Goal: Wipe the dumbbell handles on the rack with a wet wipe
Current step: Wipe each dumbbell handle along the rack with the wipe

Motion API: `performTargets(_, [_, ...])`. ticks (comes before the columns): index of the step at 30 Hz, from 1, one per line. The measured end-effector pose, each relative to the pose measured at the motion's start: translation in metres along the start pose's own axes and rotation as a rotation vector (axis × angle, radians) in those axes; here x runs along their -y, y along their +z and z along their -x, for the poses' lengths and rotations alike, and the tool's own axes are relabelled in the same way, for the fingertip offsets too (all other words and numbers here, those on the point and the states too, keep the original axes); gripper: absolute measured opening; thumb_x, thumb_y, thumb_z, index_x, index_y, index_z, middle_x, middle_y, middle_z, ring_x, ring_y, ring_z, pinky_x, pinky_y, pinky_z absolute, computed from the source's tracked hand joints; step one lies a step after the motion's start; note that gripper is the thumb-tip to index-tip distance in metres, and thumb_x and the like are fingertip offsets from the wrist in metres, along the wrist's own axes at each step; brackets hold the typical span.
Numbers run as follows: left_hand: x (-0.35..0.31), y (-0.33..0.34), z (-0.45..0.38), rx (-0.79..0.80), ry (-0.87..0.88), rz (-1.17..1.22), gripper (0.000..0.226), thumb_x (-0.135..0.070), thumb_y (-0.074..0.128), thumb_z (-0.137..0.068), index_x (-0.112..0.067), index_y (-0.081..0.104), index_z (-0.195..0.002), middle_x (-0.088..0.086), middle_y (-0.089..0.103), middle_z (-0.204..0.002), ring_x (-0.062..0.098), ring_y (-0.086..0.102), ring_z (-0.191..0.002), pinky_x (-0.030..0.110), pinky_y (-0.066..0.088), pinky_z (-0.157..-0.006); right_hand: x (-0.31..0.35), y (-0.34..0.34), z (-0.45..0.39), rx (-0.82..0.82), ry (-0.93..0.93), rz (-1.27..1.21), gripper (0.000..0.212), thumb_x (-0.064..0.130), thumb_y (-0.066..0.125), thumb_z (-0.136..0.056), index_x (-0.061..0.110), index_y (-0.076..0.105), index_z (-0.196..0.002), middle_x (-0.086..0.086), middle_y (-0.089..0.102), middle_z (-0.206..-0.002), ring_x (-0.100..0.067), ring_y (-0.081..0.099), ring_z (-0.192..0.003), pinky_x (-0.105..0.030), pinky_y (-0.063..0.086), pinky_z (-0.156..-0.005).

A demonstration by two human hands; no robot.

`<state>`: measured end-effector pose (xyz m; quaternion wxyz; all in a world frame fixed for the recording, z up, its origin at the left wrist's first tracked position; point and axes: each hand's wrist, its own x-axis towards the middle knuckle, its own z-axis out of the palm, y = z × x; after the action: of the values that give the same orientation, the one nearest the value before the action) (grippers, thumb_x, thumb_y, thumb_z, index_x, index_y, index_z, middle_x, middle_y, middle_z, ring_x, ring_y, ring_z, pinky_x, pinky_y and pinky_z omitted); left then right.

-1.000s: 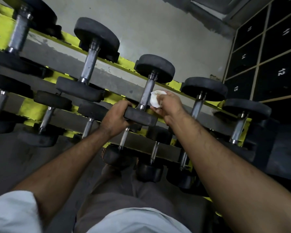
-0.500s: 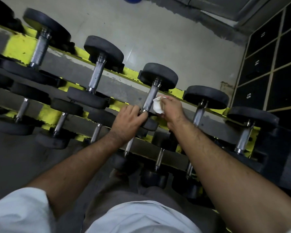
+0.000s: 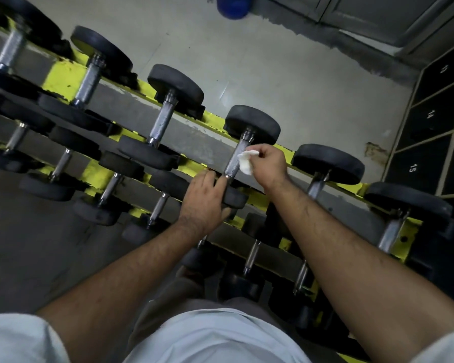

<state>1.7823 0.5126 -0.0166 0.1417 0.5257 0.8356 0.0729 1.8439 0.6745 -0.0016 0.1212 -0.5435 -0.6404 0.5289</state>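
Note:
A yellow and grey rack (image 3: 192,137) carries rows of black dumbbells with steel handles. My right hand (image 3: 270,163) pinches a crumpled white wet wipe (image 3: 247,159) against the right side of one knurled handle (image 3: 235,159) on the top row. My left hand (image 3: 202,203) rests on the near black head (image 3: 235,197) of that same dumbbell, fingers curled over its edge. The far head (image 3: 253,124) sits on the back rail.
Other dumbbells (image 3: 165,119) lie to the left and right (image 3: 325,166) on the top row, with smaller ones on lower rows (image 3: 250,254). Black numbered lockers (image 3: 427,142) stand at the right. A blue object (image 3: 232,6) lies on the floor behind the rack.
The wipe has moved up the handle toward the far head. My left hand shifted from the left side of the near head onto its top. The view tilted down.

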Motion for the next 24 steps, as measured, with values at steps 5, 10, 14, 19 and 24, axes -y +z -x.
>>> performTargets(5, [-0.002, 0.004, -0.003, -0.03, -0.043, 0.006, 0.073, -0.049, 0.086, -0.059, -0.011, 0.056, -0.114, 0.011, 0.051, -0.106, 0.029, 0.048, -0.104, 0.041, 0.044, -0.099, 0.0, -0.01, -0.012, -0.079, -0.695, 0.402, 0.027, 0.008, 0.056, -0.088, 0.017, 0.074, -0.106, 0.003, 0.074, -0.106, -0.017, 0.066, -0.097, -0.028, 0.052, -0.081])
performTargets(10, [0.001, 0.007, -0.003, -0.09, -0.066, 0.032, 0.078, -0.05, 0.089, -0.057, -0.009, 0.059, -0.116, 0.012, 0.054, -0.109, 0.029, 0.051, -0.103, 0.04, 0.047, -0.093, -0.023, 0.003, -0.056, 0.036, -1.1, 0.557, 0.03, 0.004, 0.052, -0.087, 0.008, 0.076, -0.105, -0.006, 0.074, -0.113, -0.025, 0.068, -0.109, -0.036, 0.054, -0.097])
performTargets(14, [-0.008, 0.005, -0.005, -0.1, -0.103, 0.058, 0.075, -0.049, 0.089, -0.056, -0.008, 0.061, -0.111, 0.012, 0.055, -0.107, 0.029, 0.052, -0.102, 0.04, 0.047, -0.092, -0.048, -0.004, -0.073, 0.168, -1.281, 0.705, 0.03, 0.006, 0.049, -0.092, 0.007, 0.074, -0.107, -0.01, 0.072, -0.12, -0.028, 0.063, -0.121, -0.042, 0.053, -0.1])
performTargets(19, [-0.016, 0.001, -0.004, -0.086, -0.146, 0.041, 0.068, -0.041, 0.09, -0.058, -0.009, 0.06, -0.111, 0.011, 0.054, -0.108, 0.028, 0.052, -0.103, 0.038, 0.046, -0.093, -0.054, -0.018, -0.074, 0.277, -1.348, 0.812, 0.034, 0.012, 0.05, -0.097, 0.006, 0.066, -0.126, -0.01, 0.063, -0.136, -0.027, 0.052, -0.135, -0.036, 0.043, -0.107])
performTargets(24, [-0.021, -0.001, -0.004, -0.082, -0.155, 0.01, 0.069, -0.039, 0.091, -0.056, -0.008, 0.06, -0.11, 0.012, 0.055, -0.106, 0.029, 0.053, -0.099, 0.039, 0.048, -0.09, -0.061, -0.031, -0.086, 0.351, -1.429, 0.921, 0.047, 0.015, 0.042, -0.1, 0.006, 0.049, -0.146, -0.012, 0.045, -0.154, -0.028, 0.035, -0.147, -0.035, 0.027, -0.118])
